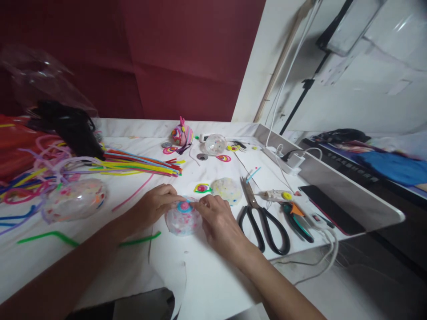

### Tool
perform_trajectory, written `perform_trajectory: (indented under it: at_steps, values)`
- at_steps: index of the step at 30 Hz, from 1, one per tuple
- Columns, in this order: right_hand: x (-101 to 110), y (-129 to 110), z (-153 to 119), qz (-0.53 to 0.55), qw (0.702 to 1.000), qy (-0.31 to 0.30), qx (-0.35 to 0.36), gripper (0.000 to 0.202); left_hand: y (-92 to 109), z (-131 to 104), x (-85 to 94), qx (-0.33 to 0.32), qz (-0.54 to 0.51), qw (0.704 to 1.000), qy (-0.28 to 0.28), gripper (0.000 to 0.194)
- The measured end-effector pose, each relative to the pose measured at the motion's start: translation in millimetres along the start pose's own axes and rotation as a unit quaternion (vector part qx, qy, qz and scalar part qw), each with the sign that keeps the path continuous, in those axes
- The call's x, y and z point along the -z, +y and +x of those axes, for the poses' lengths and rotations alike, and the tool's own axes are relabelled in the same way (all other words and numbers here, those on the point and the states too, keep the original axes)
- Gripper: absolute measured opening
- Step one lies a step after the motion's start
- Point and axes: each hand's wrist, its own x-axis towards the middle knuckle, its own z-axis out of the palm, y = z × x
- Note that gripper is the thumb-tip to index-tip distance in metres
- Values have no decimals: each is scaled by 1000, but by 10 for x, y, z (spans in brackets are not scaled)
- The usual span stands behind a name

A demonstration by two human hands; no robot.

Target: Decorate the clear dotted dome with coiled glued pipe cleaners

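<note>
Before me on the white table sits a clear plastic dome with pink and blue specks. A coil, pink in the middle with a blue ring, apparently wound from pipe cleaner, lies on top of it. My left hand is closed, fingertips at the coil's left edge. From the other side, my right hand has its thumb and fingers bent against the coil's right edge. A green pipe cleaner runs under my left forearm. Just beyond my right hand rests a yellow-speckled dome, beside an eye-shaped coil.
Black-handled scissors, pliers, a glue gun and a phone lie on the right. Pipe cleaners and a speckled dome are on the left. At the back stand a decorated pink ball and a power strip.
</note>
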Motion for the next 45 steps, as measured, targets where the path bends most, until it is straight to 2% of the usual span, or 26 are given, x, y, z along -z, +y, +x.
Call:
perform_trajectory:
  at_steps: [2, 6, 10, 15, 19, 26, 31, 35, 40, 45]
  values:
    - [28, 18, -11, 19, 999, 40, 12, 48, -24, -12, 2, 4, 9, 1000, 11, 36]
    - [109, 74, -36, 69, 991, 109, 17, 14, -186, -33, 41, 57, 60, 992, 92, 34]
    - [154, 108, -54, 68, 993, 98, -11, 15, -414, -22, 107, 97, 120, 978, 137, 33]
    - [126, 72, -57, 56, 996, 68, -17, 16, -693, 96, 169, 94, 189, 965, 154, 36]
    - [72, 10, -73, 43, 996, 69, -21, 15, -937, 222, 195, 94, 236, 958, 132, 42]
    - [-66, 10, -167, 16, 998, 64, -24, 15, -1226, 430, 221, 120, 289, 949, 22, 41]
    - [-75, 14, -155, 10, 999, 52, -10, 13, -1272, 470, 274, 155, 328, 932, -25, 36]
    - [-73, 10, -155, 18, 997, 70, -4, 14, -1262, 456, 280, 168, 359, 917, -42, 35]
    - [-4, 20, -122, 22, 997, 74, -11, 12, -1226, 419, 260, 167, 386, 906, -39, 37]
    - [226, -22, 48, -25, 998, 53, -19, 11, -1242, 372, 230, 160, 399, 903, -16, 39]
